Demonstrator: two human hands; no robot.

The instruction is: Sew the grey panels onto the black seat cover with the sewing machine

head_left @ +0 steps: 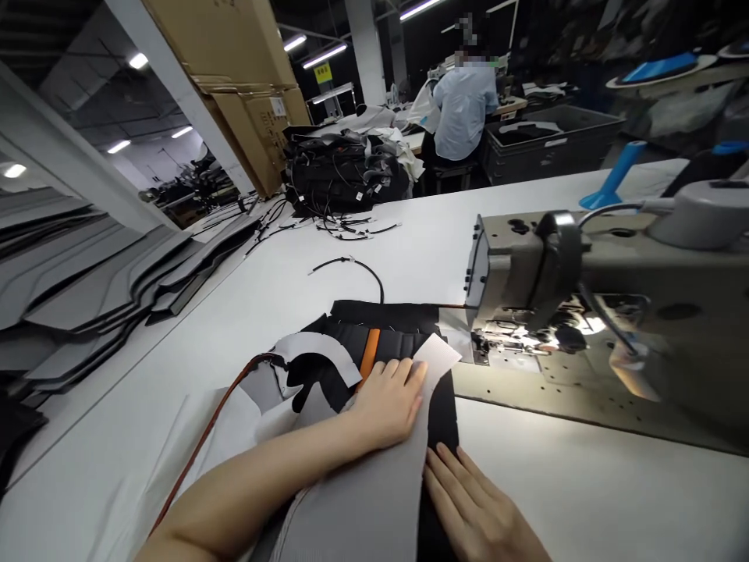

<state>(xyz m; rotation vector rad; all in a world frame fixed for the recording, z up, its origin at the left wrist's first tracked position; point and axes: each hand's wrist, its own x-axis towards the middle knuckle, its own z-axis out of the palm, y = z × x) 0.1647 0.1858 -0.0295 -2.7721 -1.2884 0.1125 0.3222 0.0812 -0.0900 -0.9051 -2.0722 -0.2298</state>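
My left hand (pixel 389 402) lies flat, fingers together and stretched out, on a grey fabric panel (pixel 374 484). That panel overlaps a black quilted piece (pixel 403 339) with an orange stripe (pixel 370 353). My right hand (pixel 477 507) rests open beside the grey panel's right edge, fingers on the black fabric and the table. The work lies just left of the sewing machine (pixel 591 297), whose lit needle area (pixel 515 336) is a short way ahead of the fingertips. An orange cord (pixel 204 433) trails off the work to the lower left.
Stacks of grey panels (pixel 87 289) fill the left side. A loose black cable (pixel 351 265) and a pile of black parts (pixel 345 176) lie farther back on the white table (pixel 421 242). Cardboard boxes (pixel 246 78) lean behind. A person in a light shirt (pixel 465 109) sits with their back to me.
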